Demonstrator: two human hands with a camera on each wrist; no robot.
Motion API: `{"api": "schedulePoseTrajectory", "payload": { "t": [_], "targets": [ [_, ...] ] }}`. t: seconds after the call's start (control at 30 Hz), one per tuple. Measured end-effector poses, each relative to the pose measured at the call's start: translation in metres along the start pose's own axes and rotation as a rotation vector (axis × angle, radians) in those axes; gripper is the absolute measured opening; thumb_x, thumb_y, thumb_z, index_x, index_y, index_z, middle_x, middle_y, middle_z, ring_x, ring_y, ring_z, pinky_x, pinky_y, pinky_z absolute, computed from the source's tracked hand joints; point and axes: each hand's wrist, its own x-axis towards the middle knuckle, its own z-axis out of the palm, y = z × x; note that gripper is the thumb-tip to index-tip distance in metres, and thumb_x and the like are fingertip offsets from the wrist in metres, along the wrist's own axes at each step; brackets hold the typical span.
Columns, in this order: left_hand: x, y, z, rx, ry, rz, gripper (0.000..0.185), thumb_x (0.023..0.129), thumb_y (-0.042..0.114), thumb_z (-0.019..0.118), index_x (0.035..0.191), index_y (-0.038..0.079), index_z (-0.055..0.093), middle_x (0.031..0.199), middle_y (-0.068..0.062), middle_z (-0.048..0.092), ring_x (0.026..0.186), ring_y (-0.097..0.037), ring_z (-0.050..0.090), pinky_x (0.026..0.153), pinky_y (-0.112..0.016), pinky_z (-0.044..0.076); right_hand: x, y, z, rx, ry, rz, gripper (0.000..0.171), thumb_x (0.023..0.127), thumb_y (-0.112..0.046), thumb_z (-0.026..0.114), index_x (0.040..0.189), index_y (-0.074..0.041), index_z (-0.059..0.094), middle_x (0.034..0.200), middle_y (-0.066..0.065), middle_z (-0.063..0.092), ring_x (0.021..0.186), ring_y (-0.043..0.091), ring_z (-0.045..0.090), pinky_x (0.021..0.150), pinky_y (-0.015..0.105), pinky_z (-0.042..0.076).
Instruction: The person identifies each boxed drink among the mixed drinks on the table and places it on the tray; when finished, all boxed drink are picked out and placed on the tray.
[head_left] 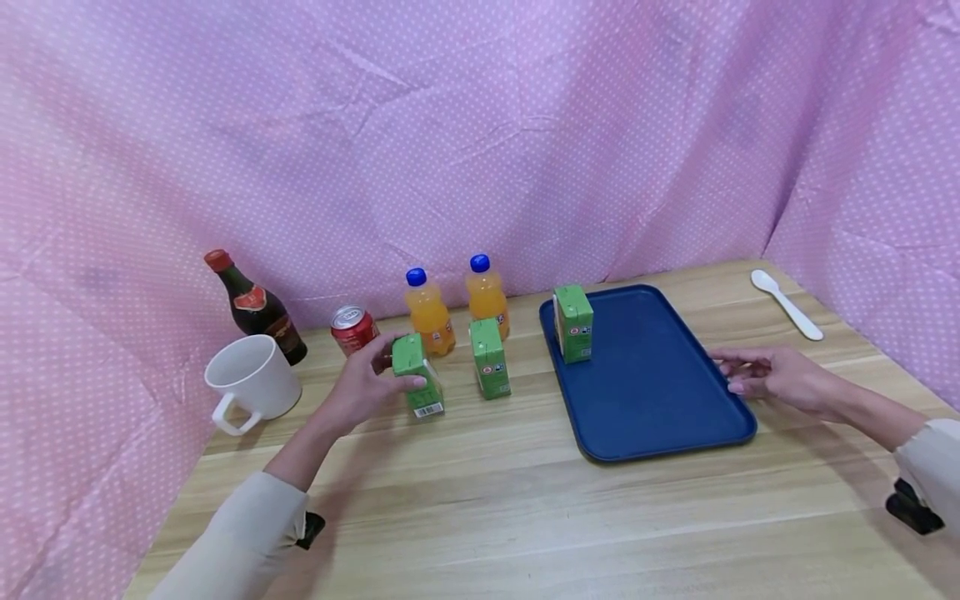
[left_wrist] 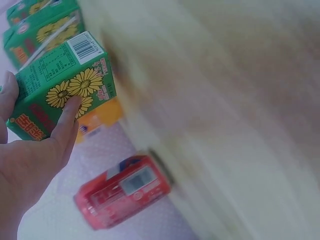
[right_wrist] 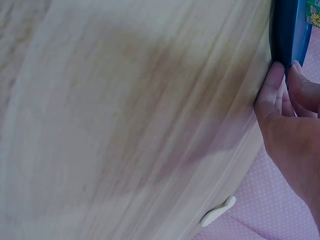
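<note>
My left hand (head_left: pixel 362 390) grips a green drink carton (head_left: pixel 409 353) between thumb and fingers. In the left wrist view that carton (left_wrist: pixel 55 70) shows yellow flowers and a barcode, and the fingers lie along its side. It is slightly tilted; whether it touches the table cannot be told. To its right a second green carton (head_left: pixel 491 367) stands on the table, and a third carton (head_left: pixel 576 329) stands on the left part of the blue tray (head_left: pixel 645 400). My right hand (head_left: pixel 787 383) pinches the tray's right rim, thumb on top and fingers at the outer side.
Behind the left hand stand a red soda can (head_left: pixel 354 328) and two orange drink bottles (head_left: pixel 429 312) with blue caps. Further left are a white mug (head_left: pixel 258 379) and a dark bottle (head_left: pixel 262 308). A white spoon (head_left: pixel 787 305) lies right of the tray. Pink dotted cloth (head_left: pixel 480 150) hangs behind.
</note>
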Motion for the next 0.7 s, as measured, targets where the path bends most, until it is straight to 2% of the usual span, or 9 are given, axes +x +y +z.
{"api": "schedulePoseTrajectory", "payload": {
  "t": [0.17,0.3,0.4,0.47,0.57,0.7],
  "targets": [
    [0.002,0.007,-0.012,0.062,0.043,-0.003,0.065,0.066,0.033,0.075,0.122,0.022,0.046,0.105,-0.005,0.054,0.091,-0.023,0.053,0.076,-0.035,0.048,0.000,0.000,0.000,0.006,-0.011,-0.012,0.057,0.077,-0.006,0.064,0.125,0.012,0.038,0.098,0.009,0.056,0.085,0.006,0.056,0.068,0.024,0.051],
    [0.004,0.028,-0.019,0.049,0.046,0.007,0.061,0.068,0.031,0.074,0.121,0.021,0.047,0.104,-0.006,0.055,0.089,-0.023,0.054,0.070,-0.031,0.050,0.000,0.001,-0.001,0.043,-0.042,-0.019,0.058,0.078,-0.004,0.063,0.126,0.014,0.035,0.100,0.008,0.055,0.086,0.007,0.056,0.069,0.024,0.050],
    [0.004,0.050,-0.021,0.037,0.040,0.014,0.058,0.070,0.024,0.074,0.122,0.017,0.047,0.104,-0.007,0.056,0.089,-0.024,0.054,0.068,-0.031,0.049,0.000,0.002,-0.001,0.055,-0.054,-0.018,0.059,0.078,-0.003,0.062,0.126,0.015,0.033,0.100,0.008,0.055,0.086,0.007,0.056,0.069,0.024,0.050],
    [0.006,0.057,-0.022,0.038,0.038,0.002,0.059,0.070,0.023,0.074,0.123,0.018,0.047,0.105,-0.006,0.057,0.090,-0.023,0.054,0.070,-0.031,0.049,0.001,0.002,-0.001,0.052,-0.052,-0.016,0.059,0.078,-0.003,0.062,0.126,0.016,0.032,0.100,0.009,0.055,0.086,0.008,0.056,0.069,0.024,0.050],
    [0.011,0.057,-0.023,0.038,0.035,-0.016,0.062,0.069,0.028,0.074,0.123,0.022,0.046,0.108,-0.004,0.055,0.093,-0.022,0.053,0.073,-0.033,0.049,0.000,0.001,-0.001,0.035,-0.037,-0.012,0.059,0.078,-0.004,0.063,0.126,0.014,0.034,0.100,0.009,0.055,0.086,0.007,0.055,0.069,0.024,0.050],
    [0.018,0.056,-0.024,0.011,0.035,0.000,0.063,0.065,0.033,0.076,0.121,0.025,0.047,0.108,-0.003,0.054,0.096,-0.020,0.054,0.075,-0.034,0.049,-0.001,0.000,0.000,0.012,-0.015,-0.021,0.057,0.078,-0.006,0.064,0.125,0.011,0.038,0.098,0.011,0.056,0.084,0.007,0.056,0.067,0.024,0.051]
  ]
}}
